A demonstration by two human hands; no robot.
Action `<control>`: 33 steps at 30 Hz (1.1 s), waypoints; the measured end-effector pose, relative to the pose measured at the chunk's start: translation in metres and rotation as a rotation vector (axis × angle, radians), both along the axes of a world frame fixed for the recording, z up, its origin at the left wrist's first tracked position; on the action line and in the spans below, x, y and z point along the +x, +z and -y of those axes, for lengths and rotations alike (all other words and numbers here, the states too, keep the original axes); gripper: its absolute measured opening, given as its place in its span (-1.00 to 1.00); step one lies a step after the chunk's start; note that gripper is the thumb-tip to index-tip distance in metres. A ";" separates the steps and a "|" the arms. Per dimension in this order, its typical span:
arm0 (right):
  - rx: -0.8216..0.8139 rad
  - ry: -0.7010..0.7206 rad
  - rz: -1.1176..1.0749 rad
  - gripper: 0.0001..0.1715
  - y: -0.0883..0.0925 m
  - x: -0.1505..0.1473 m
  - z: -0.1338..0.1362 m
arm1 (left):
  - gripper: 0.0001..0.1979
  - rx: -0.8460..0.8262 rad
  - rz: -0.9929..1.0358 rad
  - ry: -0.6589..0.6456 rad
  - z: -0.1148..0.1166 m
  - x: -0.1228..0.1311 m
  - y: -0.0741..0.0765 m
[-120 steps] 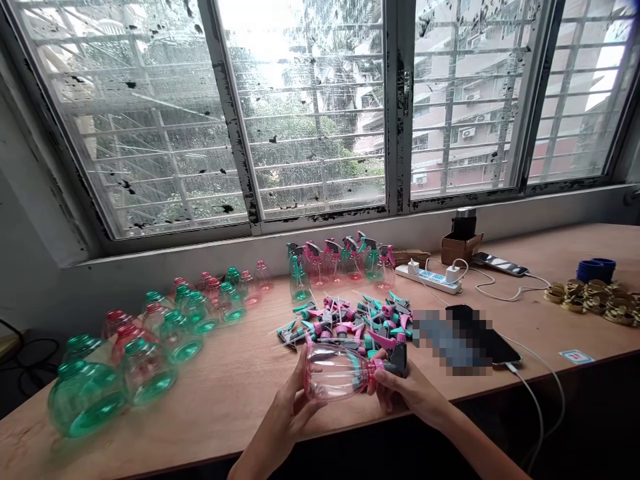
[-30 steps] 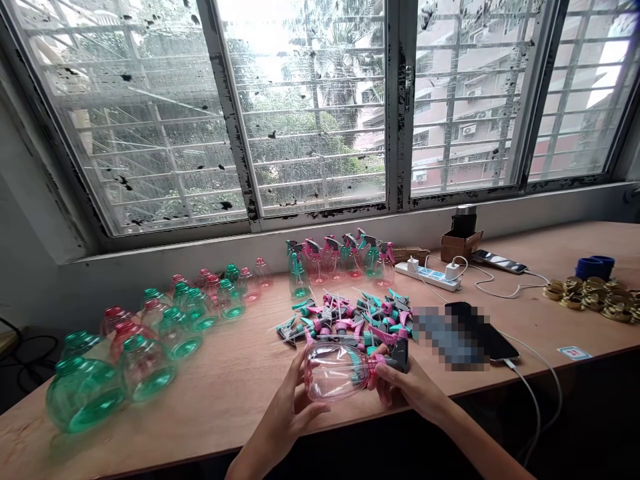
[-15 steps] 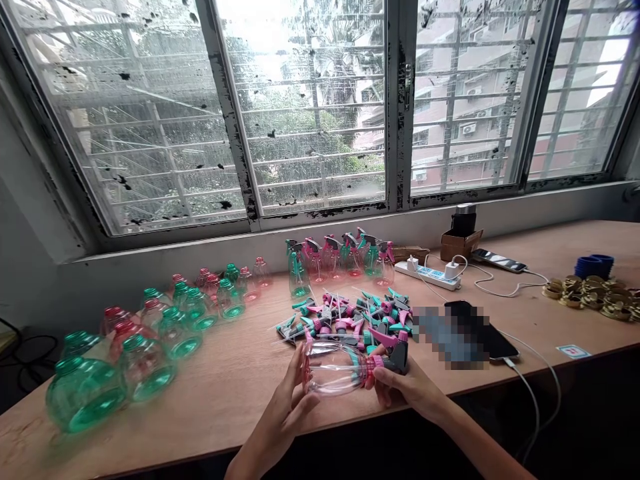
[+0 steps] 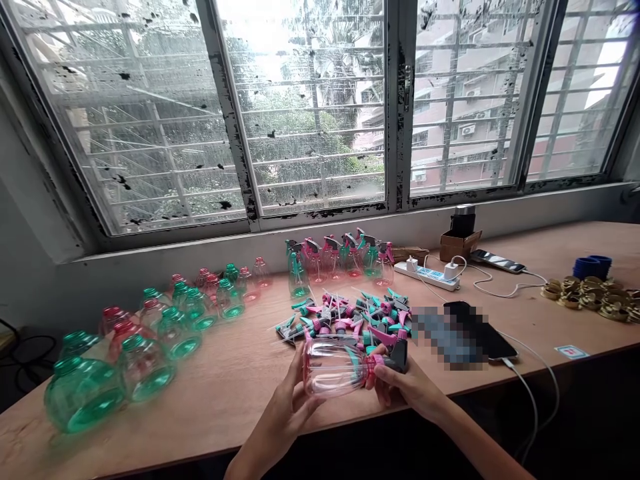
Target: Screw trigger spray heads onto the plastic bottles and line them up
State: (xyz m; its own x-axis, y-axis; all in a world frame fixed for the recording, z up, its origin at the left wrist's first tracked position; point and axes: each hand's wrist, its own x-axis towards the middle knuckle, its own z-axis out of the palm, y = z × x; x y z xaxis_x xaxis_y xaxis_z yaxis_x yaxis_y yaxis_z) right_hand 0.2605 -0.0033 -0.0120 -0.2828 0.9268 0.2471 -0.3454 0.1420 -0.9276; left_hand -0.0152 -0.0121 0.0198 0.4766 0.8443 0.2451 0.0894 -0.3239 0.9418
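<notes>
A clear pink spray bottle (image 4: 333,370) lies sideways between my hands, above the table's front edge. My left hand (image 4: 290,393) is wrapped around its base end. At the neck, my right hand (image 4: 400,383) grips the pink collar of the grey spray head (image 4: 397,357), fingers closed round it. Just behind the bottle lies a pile of loose trigger spray heads (image 4: 345,317) in pink, teal and grey, some with thin tubes. Part of the pile is hidden by the bottle.
Green and pink bottles without heads (image 4: 183,333) stand in rows at left. Several bottles with spray heads (image 4: 335,257) stand by the window wall. To the right are a power strip (image 4: 427,273), a phone on a cable (image 4: 480,330), gold-coloured parts (image 4: 593,297) and blue rings (image 4: 593,267).
The bottle has turned slightly about its length, and my left fingers have shifted a little on it. My right hand stays at the neck.
</notes>
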 end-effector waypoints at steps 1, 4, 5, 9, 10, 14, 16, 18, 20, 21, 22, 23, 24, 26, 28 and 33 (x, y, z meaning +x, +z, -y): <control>-0.003 -0.001 0.003 -0.55 0.001 0.000 0.000 | -0.12 -0.005 -0.008 -0.016 0.001 0.000 0.001; -0.011 -0.006 0.011 -0.54 0.003 0.000 0.002 | -0.13 0.002 -0.017 -0.039 0.002 -0.001 0.003; -0.011 -0.007 0.012 -0.54 0.003 0.000 0.002 | -0.16 0.016 -0.017 -0.034 0.002 -0.002 0.003; -0.013 -0.018 0.012 -0.52 0.005 -0.001 0.003 | -0.25 0.063 -0.053 0.031 0.001 -0.005 0.002; -0.016 -0.026 0.007 -0.50 0.006 -0.002 0.003 | -0.25 0.070 -0.072 0.046 0.001 -0.005 0.002; -0.027 -0.028 -0.002 -0.48 0.006 -0.002 0.003 | -0.27 0.116 -0.125 0.074 0.000 -0.006 0.001; -0.026 -0.017 0.005 -0.48 0.005 -0.002 0.002 | -0.23 0.142 -0.159 0.079 0.000 -0.006 0.001; -0.020 -0.014 0.010 -0.49 0.004 -0.002 0.002 | -0.13 0.141 -0.164 0.085 0.001 -0.004 0.002; -0.011 -0.010 0.009 -0.50 0.003 -0.001 0.002 | -0.08 0.106 -0.114 0.074 0.002 -0.003 0.003; -0.009 -0.008 0.008 -0.51 0.003 -0.002 0.001 | -0.11 0.086 -0.086 0.059 0.002 -0.002 0.003; -0.008 -0.007 0.007 -0.51 0.003 -0.002 0.001 | -0.14 0.073 -0.066 0.045 0.003 -0.002 0.004; -0.010 -0.009 0.005 -0.51 0.003 -0.002 0.001 | -0.18 0.072 -0.062 0.038 0.003 -0.002 0.005; -0.012 -0.015 0.001 -0.50 0.003 -0.002 0.001 | -0.21 0.083 -0.071 0.040 0.003 -0.002 0.005; -0.018 -0.030 -0.007 -0.47 0.003 -0.002 0.001 | -0.22 0.116 -0.110 0.065 0.003 -0.003 0.005; -0.019 -0.033 -0.008 -0.47 0.003 -0.002 0.001 | -0.23 0.146 -0.141 0.097 0.002 -0.005 0.004; -0.014 -0.003 0.013 -0.53 0.002 0.000 0.000 | -0.22 0.164 -0.175 0.083 0.000 -0.007 0.000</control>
State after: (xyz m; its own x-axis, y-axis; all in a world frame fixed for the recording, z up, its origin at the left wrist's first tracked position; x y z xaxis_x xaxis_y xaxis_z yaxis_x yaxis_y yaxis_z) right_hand 0.2601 -0.0032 -0.0104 -0.2829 0.9312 0.2301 -0.3330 0.1297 -0.9340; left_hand -0.0221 -0.0117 0.0200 0.4543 0.8381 0.3020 0.2797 -0.4560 0.8449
